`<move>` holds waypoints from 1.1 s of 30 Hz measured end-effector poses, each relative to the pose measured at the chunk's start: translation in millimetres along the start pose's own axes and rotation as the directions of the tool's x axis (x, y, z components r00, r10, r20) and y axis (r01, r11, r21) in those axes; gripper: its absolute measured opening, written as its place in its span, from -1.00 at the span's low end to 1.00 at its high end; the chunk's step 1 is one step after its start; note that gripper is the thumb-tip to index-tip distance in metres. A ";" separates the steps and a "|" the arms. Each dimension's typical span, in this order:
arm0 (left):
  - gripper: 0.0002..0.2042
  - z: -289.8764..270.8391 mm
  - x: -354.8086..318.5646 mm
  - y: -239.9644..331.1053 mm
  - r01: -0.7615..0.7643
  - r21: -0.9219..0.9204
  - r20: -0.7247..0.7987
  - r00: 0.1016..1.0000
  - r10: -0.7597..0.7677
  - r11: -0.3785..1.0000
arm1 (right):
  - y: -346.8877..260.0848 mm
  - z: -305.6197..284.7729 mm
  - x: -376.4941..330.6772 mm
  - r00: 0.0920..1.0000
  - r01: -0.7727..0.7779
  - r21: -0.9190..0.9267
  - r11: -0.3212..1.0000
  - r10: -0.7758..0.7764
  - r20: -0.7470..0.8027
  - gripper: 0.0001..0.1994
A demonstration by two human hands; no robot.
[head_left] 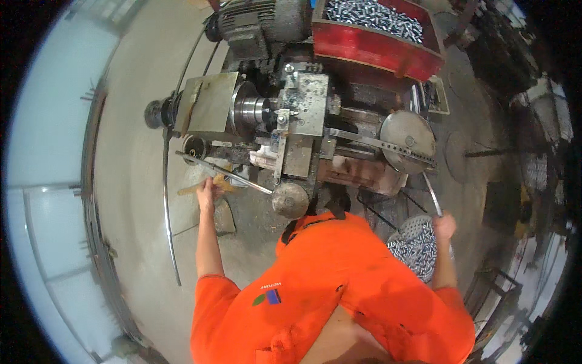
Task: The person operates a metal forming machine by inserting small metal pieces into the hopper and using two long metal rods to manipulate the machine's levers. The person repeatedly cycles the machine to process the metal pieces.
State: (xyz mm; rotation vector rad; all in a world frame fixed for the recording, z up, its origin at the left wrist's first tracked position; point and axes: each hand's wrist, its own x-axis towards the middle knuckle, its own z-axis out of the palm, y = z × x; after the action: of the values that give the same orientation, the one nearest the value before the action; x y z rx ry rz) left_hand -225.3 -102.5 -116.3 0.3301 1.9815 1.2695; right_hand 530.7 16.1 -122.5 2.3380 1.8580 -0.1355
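Right at the centre of things, a slim silver metal lever (pixel 431 193) slants down from the lower edge of a large round grey metal disc (pixel 397 128) — and the right hand (pixel 444 226) has its lower end, grip closed around it. Across to the left hand (pixel 207 193): it's just below a long, slanting steel rod (pixel 241 179), against a flat tan piece (pixel 225 184), and whether that grip is closed on either, I can't tell. A flat steel bar with a row of holes (pixel 364 142) crosses the disc's face. Beside the right hand, a pale perforated basket (pixel 414 227) brims with small shiny metal pieces (pixel 415 252); at the top, a red rectangular bin (pixel 370 45) holds more — beside a grimy grey motor (pixel 264 24).
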 end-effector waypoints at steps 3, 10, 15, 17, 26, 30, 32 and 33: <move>-0.67 -21.3 1.0 -35.2 0.164 0.109 0.064 0.983 -0.171 0.980 | 33.7 -12.5 79.6 0.994 -0.099 -0.240 0.966 0.087 -0.062 -0.67; -0.64 -17.8 30.6 -58.1 -0.158 0.647 0.177 0.983 0.055 0.746 | -63.7 -25.7 83.5 0.861 0.208 -0.073 0.975 -0.218 -0.460 -0.26; -0.65 6.5 71.1 -41.3 -0.365 0.896 0.303 0.919 0.253 0.252 | -109.7 11.7 -43.5 0.974 0.154 0.342 0.927 -0.084 -0.211 -0.38; -0.63 4.7 100.0 -56.6 -0.448 0.894 0.445 0.889 0.107 0.012 | -105.7 44.9 -84.7 0.996 0.086 0.316 0.945 -0.086 -0.015 -0.52; -0.58 74.1 94.6 -146.6 -0.070 0.850 -0.023 0.985 0.171 0.522 | -98.2 39.5 -142.9 0.977 -0.060 0.361 0.931 -0.019 0.211 -0.73; -0.58 36.4 129.4 -162.8 -0.439 0.850 0.400 0.898 0.185 0.292 | -116.0 15.8 -122.4 0.974 -0.103 0.398 0.912 0.012 0.226 -0.74; -0.59 2.0 144.3 -151.2 -0.590 0.804 0.593 0.789 0.158 -0.070 | -118.8 -1.0 -87.8 0.980 0.119 0.387 0.914 -0.171 0.103 -0.74; -0.58 5.0 138.6 -142.2 -0.532 0.845 0.535 0.839 0.104 -0.052 | -131.0 -17.3 -67.8 0.983 0.094 0.404 0.910 -0.149 0.106 -0.73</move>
State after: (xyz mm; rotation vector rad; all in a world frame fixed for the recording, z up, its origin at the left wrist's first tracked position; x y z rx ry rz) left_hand -292.9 -87.8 -302.5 1.7183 2.1922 -0.3680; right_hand 387.3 -17.1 -102.5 2.3749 2.0656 -0.7341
